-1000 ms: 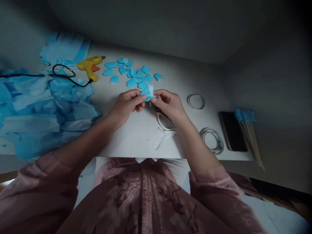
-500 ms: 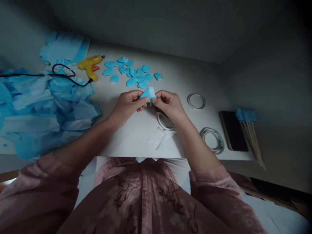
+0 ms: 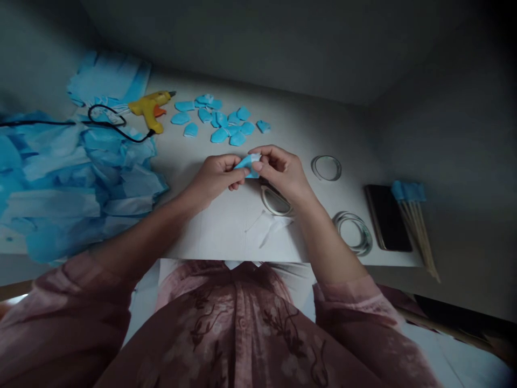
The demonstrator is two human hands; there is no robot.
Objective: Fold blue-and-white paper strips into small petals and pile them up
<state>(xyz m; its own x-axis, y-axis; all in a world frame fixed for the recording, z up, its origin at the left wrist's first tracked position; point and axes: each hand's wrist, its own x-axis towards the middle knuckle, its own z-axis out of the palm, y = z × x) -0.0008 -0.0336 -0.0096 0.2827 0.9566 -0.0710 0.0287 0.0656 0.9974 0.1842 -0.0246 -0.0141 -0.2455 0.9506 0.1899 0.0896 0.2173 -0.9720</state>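
Between my two hands is a small folded piece of blue and white fabric [image 3: 247,161], like the material of a face mask. My left hand [image 3: 220,175] pinches its left side between thumb and fingers. On the other side, my right hand [image 3: 280,170] grips the white edge, with the thumb in front and the index finger curled over the top. A pair of scissors [image 3: 277,202] lies on the table under my right hand, its blades mostly hidden. Past my hands, several folded blue pieces [image 3: 219,135] lie in a loose group.
A yellow glue gun [image 3: 150,108] with a black cord lies at back left, beside a heap of blue and white fabric [image 3: 81,178]. To the right are tape rolls [image 3: 351,233], a black phone [image 3: 388,218] and several blue-tipped sticks [image 3: 416,215]. White scraps [image 3: 270,226] lie near the front.
The fabric piece's raised top corner has folded down, and my right index finger now reaches over its upper edge. My left hand keeps its pinch almost in place.
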